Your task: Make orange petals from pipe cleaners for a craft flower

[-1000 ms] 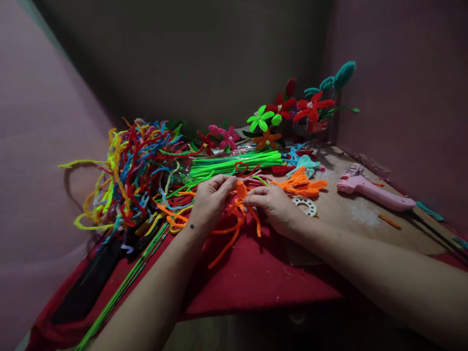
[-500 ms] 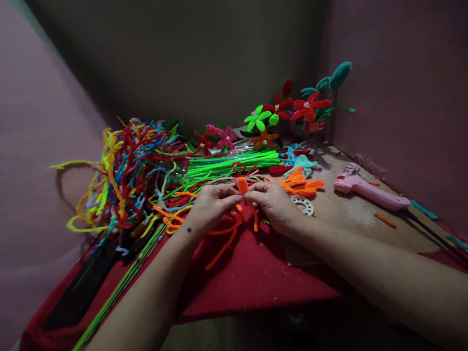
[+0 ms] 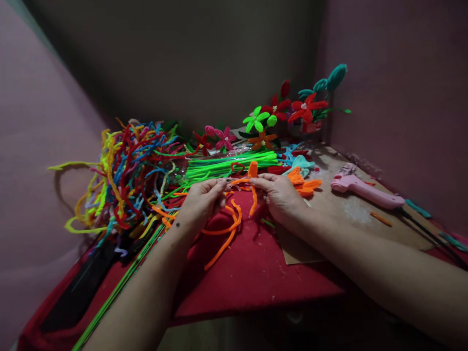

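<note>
An orange pipe cleaner (image 3: 252,170) is folded into an upright petal-like loop, with one tail hanging below it. My right hand (image 3: 280,195) pinches it at the base of the loop between thumb and fingers. To the left, my left hand (image 3: 203,204) is closed, thumb against fingers, at the end of a strand that runs across from the loop. Loose orange pipe cleaners (image 3: 223,251) lie on the red cloth under the hands. Just past my right hand are orange folded petals (image 3: 309,187).
A tangled heap of coloured pipe cleaners (image 3: 127,170) stands at left. Green pipe cleaners (image 3: 234,163) lie behind the hands, with finished flowers (image 3: 256,119) farther back. A pink glue gun (image 3: 365,191) rests on a board (image 3: 340,229) at right; green stems (image 3: 120,287) lie front left.
My hands have moved apart, the left one leftward and the right one slightly right and up. The orange loop has gone with my right hand, and a strand now stretches between them.
</note>
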Tool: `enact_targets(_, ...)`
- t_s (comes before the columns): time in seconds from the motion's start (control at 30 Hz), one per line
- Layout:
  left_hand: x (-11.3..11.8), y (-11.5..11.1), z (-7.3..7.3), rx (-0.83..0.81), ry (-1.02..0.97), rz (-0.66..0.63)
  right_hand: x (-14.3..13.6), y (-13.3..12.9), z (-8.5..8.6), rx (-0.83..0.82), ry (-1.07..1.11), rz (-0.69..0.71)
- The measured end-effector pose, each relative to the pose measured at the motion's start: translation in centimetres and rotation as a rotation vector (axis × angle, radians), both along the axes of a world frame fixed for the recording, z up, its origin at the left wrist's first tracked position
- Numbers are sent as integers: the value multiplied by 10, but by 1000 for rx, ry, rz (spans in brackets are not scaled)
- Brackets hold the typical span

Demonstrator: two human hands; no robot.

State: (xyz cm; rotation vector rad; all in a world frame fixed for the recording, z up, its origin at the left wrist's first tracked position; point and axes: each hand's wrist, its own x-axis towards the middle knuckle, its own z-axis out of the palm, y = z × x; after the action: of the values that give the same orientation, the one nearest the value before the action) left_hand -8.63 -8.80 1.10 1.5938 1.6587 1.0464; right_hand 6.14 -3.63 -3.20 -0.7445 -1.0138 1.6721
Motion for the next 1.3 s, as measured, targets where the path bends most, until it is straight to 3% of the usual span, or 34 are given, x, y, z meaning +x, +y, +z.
enact_targets(0.07,1,0,1,-86,-100,-3,2,4,3,5,63,-38)
enact_targets(0.13,3,-2,0,-137,-77,-63,4,8,5,61,95,-62)
enact_targets(0.3,8,-2,-8,-120,305,-428,10,15,9,94,138,-103)
enact_targets(0.37,8,-1,-10,-81,461,-511,10,16,9,91,145,-102)
enact_targets(0.43,6,0,-8,-60,432,-456,10,16,9,93,152,-91)
enact_targets(0.57,-9,-5,11,-13,206,-56,9,14,8,79,123,-60)
enact_targets(0.77,-61,-42,30,0,398,247,7,13,5,93,78,6)
enact_targets(0.93,-83,-68,26,-64,593,250,5,6,7,45,65,60)
enact_targets(1.2,-41,-50,23,28,639,93,5,3,7,-13,104,129)
enact_targets(1.3,-36,-44,23,43,628,74,4,6,4,-33,129,133)
